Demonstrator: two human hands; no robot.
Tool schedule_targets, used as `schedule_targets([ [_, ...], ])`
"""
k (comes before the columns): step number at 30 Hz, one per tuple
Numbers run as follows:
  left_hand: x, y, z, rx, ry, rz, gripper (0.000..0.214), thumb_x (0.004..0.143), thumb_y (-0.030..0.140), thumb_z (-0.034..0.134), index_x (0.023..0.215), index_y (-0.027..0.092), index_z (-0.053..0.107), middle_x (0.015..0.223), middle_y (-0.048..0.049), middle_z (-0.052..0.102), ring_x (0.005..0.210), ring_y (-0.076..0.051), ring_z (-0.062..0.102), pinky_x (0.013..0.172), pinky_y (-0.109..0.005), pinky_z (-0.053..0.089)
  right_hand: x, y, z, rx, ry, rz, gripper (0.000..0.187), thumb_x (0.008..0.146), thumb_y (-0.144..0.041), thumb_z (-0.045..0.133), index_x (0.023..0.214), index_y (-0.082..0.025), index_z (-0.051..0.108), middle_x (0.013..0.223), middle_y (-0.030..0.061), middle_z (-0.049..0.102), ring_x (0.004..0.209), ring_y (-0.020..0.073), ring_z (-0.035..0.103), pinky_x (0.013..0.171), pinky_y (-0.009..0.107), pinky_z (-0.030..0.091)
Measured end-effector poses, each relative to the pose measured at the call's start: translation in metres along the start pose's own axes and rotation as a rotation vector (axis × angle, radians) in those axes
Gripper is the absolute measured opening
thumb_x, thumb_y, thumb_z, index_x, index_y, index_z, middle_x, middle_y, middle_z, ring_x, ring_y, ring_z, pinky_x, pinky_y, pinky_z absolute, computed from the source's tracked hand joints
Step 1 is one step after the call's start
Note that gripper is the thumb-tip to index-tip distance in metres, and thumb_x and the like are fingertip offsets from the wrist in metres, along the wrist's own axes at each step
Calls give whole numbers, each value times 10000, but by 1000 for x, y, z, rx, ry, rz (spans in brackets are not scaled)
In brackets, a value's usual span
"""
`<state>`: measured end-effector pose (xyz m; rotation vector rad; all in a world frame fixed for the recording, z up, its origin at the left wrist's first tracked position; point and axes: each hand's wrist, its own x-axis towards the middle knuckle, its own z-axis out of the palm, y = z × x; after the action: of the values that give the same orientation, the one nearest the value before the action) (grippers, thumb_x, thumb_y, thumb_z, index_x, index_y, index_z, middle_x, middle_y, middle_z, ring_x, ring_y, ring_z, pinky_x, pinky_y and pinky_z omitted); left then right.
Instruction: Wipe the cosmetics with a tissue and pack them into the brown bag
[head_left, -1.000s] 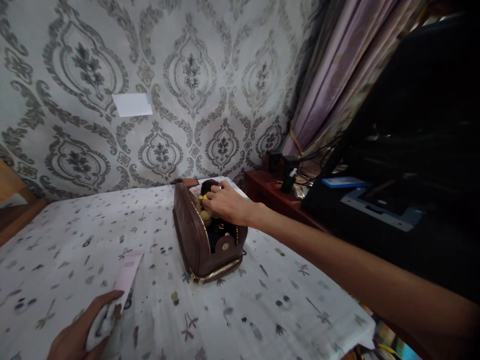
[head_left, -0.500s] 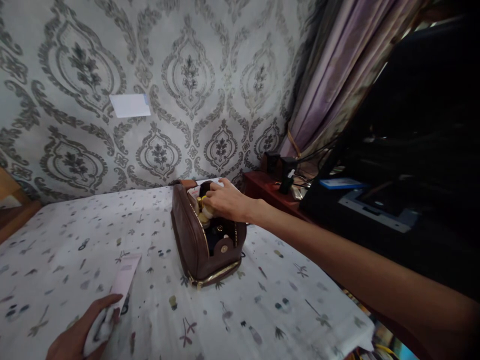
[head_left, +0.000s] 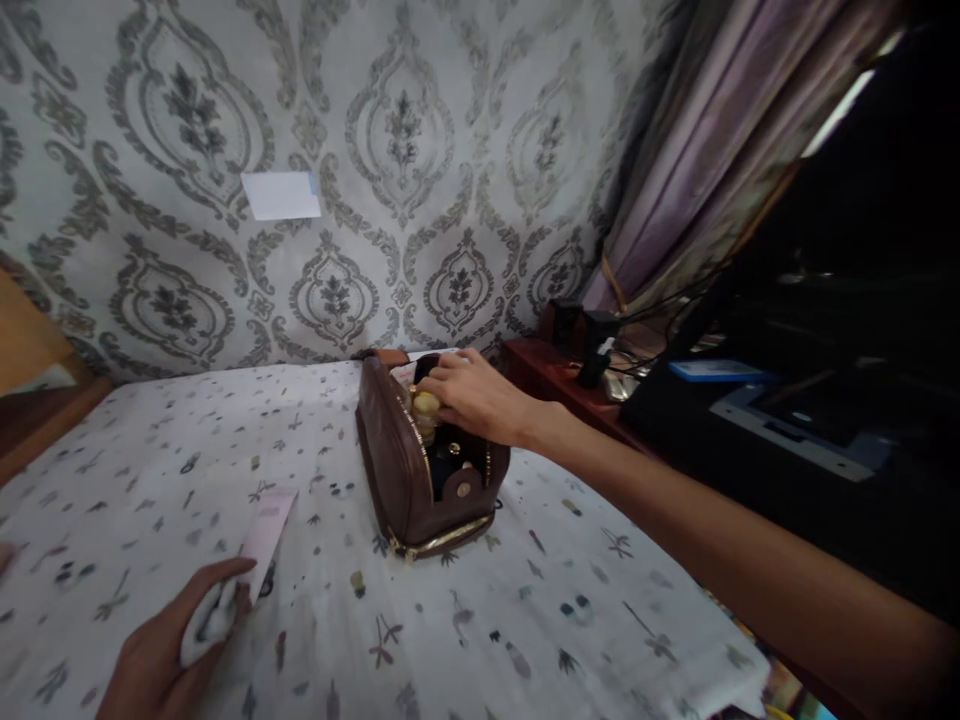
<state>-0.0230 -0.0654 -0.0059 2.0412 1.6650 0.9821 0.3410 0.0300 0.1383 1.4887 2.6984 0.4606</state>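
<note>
A brown leather-look toiletry bag [head_left: 386, 455] with gold zips stands unzipped on the patterned cloth. My right hand [head_left: 472, 395] reaches into its opening from the right, fingers curled beside a small bottle with a yellowish cap [head_left: 426, 404]. The fingertips are partly hidden, so I cannot tell what they grip. Dark contents and a snap-button flap [head_left: 463, 489] show at the bag's near end. At the lower left, my left hand [head_left: 161, 635] is closed around a pale pink tube [head_left: 268, 530], which points away from me. A white-and-grey part [head_left: 212, 620] shows inside the palm, its kind unclear.
A white cloth [head_left: 315, 640] with small printed motifs covers the table, which meets the patterned wall. Right of it is a reddish-brown surface [head_left: 529, 365] with black boxes, a dark bottle [head_left: 595, 368] and cables. A wooden piece [head_left: 45, 430] stands at the left edge.
The view has turned slightly left, so everything sits further right. My right hand stays in the bag, and a little more of the yellowish-capped bottle shows. My left hand keeps the tube.
</note>
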Motion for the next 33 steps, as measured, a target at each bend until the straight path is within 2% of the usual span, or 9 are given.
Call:
schedule_targets([
  [3, 6, 10, -13, -180, 62, -40, 321, 870, 526, 547, 1012, 255, 641, 804, 10, 684, 739, -187, 648, 705, -243, 497, -11, -16, -1, 95, 199, 34, 180, 989, -222, 503, 930, -163, 662, 916, 81, 697, 900, 228, 538, 803, 344, 330],
  [6, 16, 7, -27, -266, 263, -176, 318, 849, 539, 599, 825, 222, 589, 699, 25, 564, 642, -150, 517, 582, -234, 419, -24, -47, 4, 267, 414, 9, 357, 1014, -329, 473, 708, -192, 594, 696, 52, 613, 729, 204, 518, 694, 323, 362],
  [10, 22, -7, -41, -407, 429, -304, 340, 885, 524, 552, 746, 222, 485, 702, 35, 459, 661, -144, 452, 607, -249, 386, -38, -106, 24, 456, 420, -306, 455, 1038, -292, 415, 603, -215, 524, 572, 13, 537, 572, 169, 454, 580, 314, 334],
  [13, 17, -13, -42, -255, 334, -303, 341, 914, 532, 472, 761, 227, 457, 712, 31, 452, 692, -157, 466, 652, -268, 409, -37, -146, 46, 574, 309, -356, 417, 1033, -278, 419, 648, -207, 563, 585, 18, 566, 578, 171, 495, 561, 307, 348],
  [16, 7, -10, -32, -184, 169, -272, 311, 927, 520, 450, 840, 226, 504, 743, 25, 518, 716, -172, 520, 692, -290, 443, -24, -174, 66, 758, 123, -252, 303, 991, -221, 471, 728, -194, 619, 694, 31, 645, 616, 166, 577, 586, 291, 397],
  [19, -5, -1, -16, -2, -1, -272, 352, 917, 509, 525, 1119, 221, 548, 985, -38, 642, 919, -238, 603, 800, -352, 461, -5, -192, 79, 967, 33, -116, 191, 935, -190, 496, 835, -198, 659, 776, 31, 684, 653, 166, 621, 616, 279, 448],
  [22, -10, 10, -5, 308, -163, -220, 555, 912, 509, 546, 1334, 165, 437, 1219, -148, 598, 1142, -337, 547, 857, -432, 462, 11, -206, 90, 1133, 30, -10, 164, 899, -233, 524, 953, -189, 672, 787, 33, 685, 655, 176, 619, 614, 289, 481],
  [30, -5, 10, -13, 287, -223, -190, 207, 826, 193, 515, 1025, 188, 572, 1045, -99, 635, 1019, -303, 590, 824, -406, 459, 26, -230, 126, 1484, 30, 213, 327, 840, -194, 540, 1156, -159, 615, 1034, 92, 658, 667, 149, 622, 618, 295, 551],
  [33, -3, -3, -21, 140, -234, -173, 161, 858, 250, 485, 984, 196, 568, 960, -58, 655, 908, -247, 618, 793, -347, 469, 22, -231, 132, 1534, 105, 311, 450, 847, -200, 537, 1294, -159, 508, 1225, 154, 570, 817, 174, 656, 670, 313, 580],
])
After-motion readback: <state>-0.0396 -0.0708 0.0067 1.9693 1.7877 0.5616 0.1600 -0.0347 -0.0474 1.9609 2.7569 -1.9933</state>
